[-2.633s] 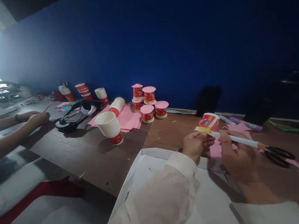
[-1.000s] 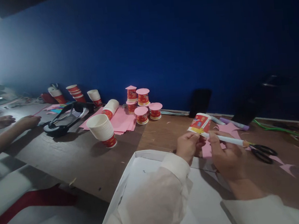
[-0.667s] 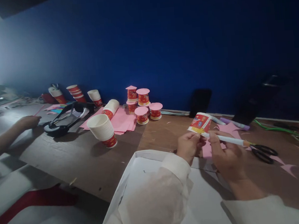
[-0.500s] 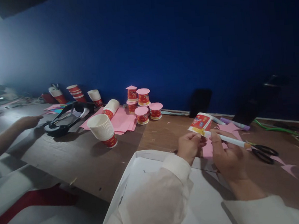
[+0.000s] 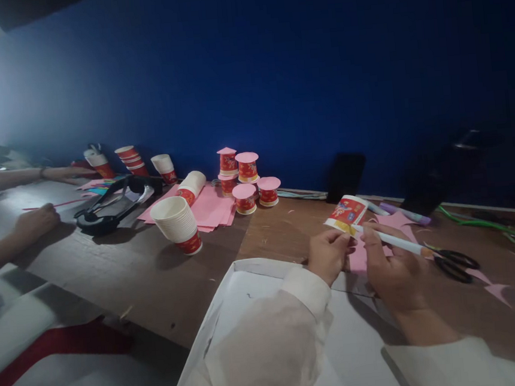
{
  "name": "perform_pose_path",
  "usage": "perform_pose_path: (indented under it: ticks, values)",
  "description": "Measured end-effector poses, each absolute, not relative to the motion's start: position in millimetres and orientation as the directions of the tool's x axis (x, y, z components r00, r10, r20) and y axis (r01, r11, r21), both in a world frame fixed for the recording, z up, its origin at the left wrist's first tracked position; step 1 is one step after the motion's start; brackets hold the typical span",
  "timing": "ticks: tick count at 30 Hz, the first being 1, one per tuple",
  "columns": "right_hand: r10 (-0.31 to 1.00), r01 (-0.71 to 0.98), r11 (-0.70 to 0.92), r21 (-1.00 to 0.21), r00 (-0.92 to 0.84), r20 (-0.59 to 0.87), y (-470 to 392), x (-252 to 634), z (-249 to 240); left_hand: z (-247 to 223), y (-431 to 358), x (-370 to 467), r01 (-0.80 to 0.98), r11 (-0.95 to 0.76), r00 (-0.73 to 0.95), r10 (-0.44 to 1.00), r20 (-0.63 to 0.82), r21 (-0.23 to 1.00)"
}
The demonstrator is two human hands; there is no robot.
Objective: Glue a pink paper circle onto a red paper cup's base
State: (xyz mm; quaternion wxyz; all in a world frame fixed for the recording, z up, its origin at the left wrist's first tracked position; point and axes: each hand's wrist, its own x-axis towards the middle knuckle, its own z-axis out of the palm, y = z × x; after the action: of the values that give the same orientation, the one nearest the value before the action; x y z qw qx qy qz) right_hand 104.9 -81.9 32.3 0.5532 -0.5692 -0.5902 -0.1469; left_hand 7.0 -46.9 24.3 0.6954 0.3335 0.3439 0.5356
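My left hand (image 5: 328, 254) pinches the lower rim of a short red-and-white paper cup (image 5: 347, 211), which is tilted. Yellow colouring runs along part of the cup's white rim. In my right hand (image 5: 392, 265) is a marker (image 5: 399, 242) with a white barrel, held like a pen, its tip against the yellow band. Pink paper scraps (image 5: 395, 224) lie behind and under my right hand. Black-handled scissors (image 5: 457, 264) rest just to the right of it.
A white box lid (image 5: 257, 266) stands before me. Stacked cups (image 5: 176, 224), pink paper sheets (image 5: 216, 207) and small cups with pink discs (image 5: 244, 199) stand left. Further left lie a black headset (image 5: 106, 215) and another person's hands (image 5: 39, 221). Purple marker (image 5: 406, 213) behind.
The cup has turned slightly in my left hand, and the yellow band shows a little further right. At left, the other person's hand has drawn back with a thin red stick, and a second arm has appeared.
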Motion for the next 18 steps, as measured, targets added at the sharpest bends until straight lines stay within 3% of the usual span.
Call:
perform_pose_path:
  ticks: [18]
  values:
    - [0.527,0.838,0.29,-0.462,0.263,0.808,-81.7,107.4,26.7,33.9,-51.5,3.5,-0.323,0.112,0.125,0.989,-0.075,0.94]
